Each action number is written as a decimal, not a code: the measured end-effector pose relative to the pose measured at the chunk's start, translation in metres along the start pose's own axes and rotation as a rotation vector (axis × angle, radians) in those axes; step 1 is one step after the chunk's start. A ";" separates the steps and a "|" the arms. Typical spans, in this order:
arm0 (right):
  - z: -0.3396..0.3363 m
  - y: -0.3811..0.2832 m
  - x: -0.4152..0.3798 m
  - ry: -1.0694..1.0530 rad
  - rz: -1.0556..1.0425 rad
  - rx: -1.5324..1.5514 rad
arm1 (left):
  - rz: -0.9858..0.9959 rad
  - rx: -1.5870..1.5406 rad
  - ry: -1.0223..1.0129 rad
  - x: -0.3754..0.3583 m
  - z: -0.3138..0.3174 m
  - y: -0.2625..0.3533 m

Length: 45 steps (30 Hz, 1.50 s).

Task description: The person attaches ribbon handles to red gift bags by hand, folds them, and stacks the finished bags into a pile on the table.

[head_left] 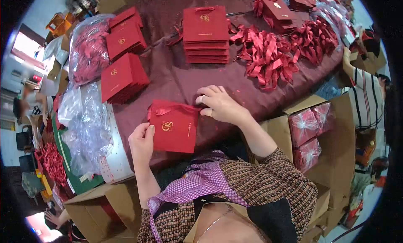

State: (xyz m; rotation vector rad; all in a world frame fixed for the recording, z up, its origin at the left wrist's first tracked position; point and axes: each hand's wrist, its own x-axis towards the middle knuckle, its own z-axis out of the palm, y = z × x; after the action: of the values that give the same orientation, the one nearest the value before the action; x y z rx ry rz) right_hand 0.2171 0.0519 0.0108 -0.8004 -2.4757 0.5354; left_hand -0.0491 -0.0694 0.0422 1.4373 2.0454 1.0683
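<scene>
A red paper bag (pixel 174 127) with gold lettering and a red ribbon lies turned sideways at the table's near edge. My left hand (pixel 142 142) pinches its left edge between thumb and fingers. At the bag's upper right corner is my right hand (pixel 219 104), fingers bent around the ribbon end, with a ring on one finger; the fingertips partly hide the ribbon. Beyond the hands stands a stack of red bags (pixel 205 29). Another pile of red bags (pixel 121 79) lies at the upper left, and loose red ribbons (pixel 268 54) are heaped at the upper right.
The table has a dark red cloth (pixel 168 81). Plastic-wrapped ribbons (pixel 90 50) and clear plastic bags (pixel 86 129) lie left. An open carton (pixel 336 159) at the right holds wrapped red packs (pixel 306 129). Another carton (pixel 100 209) stands lower left. A person in a striped shirt (pixel 367 100) is at right.
</scene>
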 end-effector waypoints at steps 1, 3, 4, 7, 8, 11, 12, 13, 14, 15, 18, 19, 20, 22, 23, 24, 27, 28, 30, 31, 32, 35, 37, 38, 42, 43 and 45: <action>0.003 0.000 -0.002 0.034 -0.006 0.009 | -0.038 -0.025 -0.013 0.000 0.000 0.004; 0.003 0.000 -0.004 0.117 0.036 0.068 | -0.009 -0.069 -0.013 0.001 0.002 0.010; 0.002 0.002 -0.005 0.148 0.052 0.104 | 0.025 -0.004 0.003 0.003 0.001 0.014; -0.003 0.005 -0.003 0.270 0.128 0.228 | 0.044 0.020 0.010 0.003 0.003 0.005; -0.002 0.013 -0.005 0.232 0.142 0.221 | 0.036 0.012 0.008 0.004 0.003 0.001; -0.011 0.005 -0.008 0.222 0.240 0.270 | -0.016 0.025 0.006 0.003 0.002 -0.001; -0.009 0.009 -0.009 0.222 0.227 0.237 | -0.030 -0.003 0.013 0.003 0.003 -0.004; -0.008 0.010 -0.011 0.217 0.224 0.241 | -0.035 0.000 0.017 0.002 0.004 -0.006; -0.008 0.008 -0.013 0.228 0.328 0.413 | -0.049 -0.034 0.013 0.003 0.005 -0.009; -0.007 0.007 -0.013 0.236 0.430 0.586 | -0.063 -0.067 0.010 0.003 0.005 -0.010; -0.019 0.005 -0.016 0.180 0.496 1.284 | -0.034 -0.051 0.029 0.006 0.007 -0.010; -0.025 0.003 -0.018 0.151 0.460 1.356 | -0.050 -0.104 0.025 0.009 0.009 -0.018; -0.027 0.002 -0.020 0.113 0.357 1.496 | -0.063 -0.114 0.021 0.011 0.011 -0.022; -0.024 0.001 -0.019 0.053 0.164 1.655 | -0.089 -0.157 0.026 0.013 0.015 -0.019; -0.024 0.001 -0.020 0.044 0.161 1.663 | -0.095 -0.151 0.034 0.014 0.017 -0.015; -0.025 -0.002 -0.021 0.036 0.165 1.644 | -0.124 -0.198 0.024 0.015 0.017 -0.011; -0.027 -0.010 -0.018 0.051 0.224 1.598 | -0.171 -0.342 -0.002 0.018 0.019 -0.016; -0.026 -0.009 -0.016 0.076 0.239 1.368 | -0.191 -0.454 -0.043 0.020 0.019 -0.020; -0.026 -0.015 -0.013 0.139 0.271 0.976 | -0.302 -0.612 -0.171 0.016 0.012 -0.003; -0.024 -0.019 -0.010 0.136 0.273 0.982 | -0.308 -0.608 -0.170 0.014 0.010 -0.003; -0.021 -0.022 -0.007 0.201 0.195 0.730 | -0.253 -0.663 -0.249 0.012 0.009 -0.004; -0.012 -0.029 0.003 0.326 -0.015 0.276 | -0.208 -0.677 -0.340 0.009 0.010 -0.009; -0.008 -0.037 0.010 0.322 -0.161 0.334 | -0.211 -0.620 -0.320 0.008 0.009 -0.007; -0.007 -0.039 0.011 0.248 -0.184 0.446 | -0.213 -0.619 -0.319 0.007 0.009 -0.005; 0.010 -0.056 0.013 0.132 -0.061 0.596 | -0.205 -0.606 -0.294 0.006 0.008 0.000; 0.016 -0.058 0.015 0.141 -0.032 0.585 | -0.208 -0.611 -0.294 0.006 0.007 0.000; 0.025 -0.060 0.016 0.129 0.029 0.593 | -0.207 -0.632 -0.296 0.005 0.007 -0.001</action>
State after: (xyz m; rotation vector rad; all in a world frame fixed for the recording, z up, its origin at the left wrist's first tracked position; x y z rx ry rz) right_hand 0.1657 0.0115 0.0255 -0.6015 -2.0196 1.1181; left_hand -0.0462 -0.0623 0.0376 0.9654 1.4276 1.1850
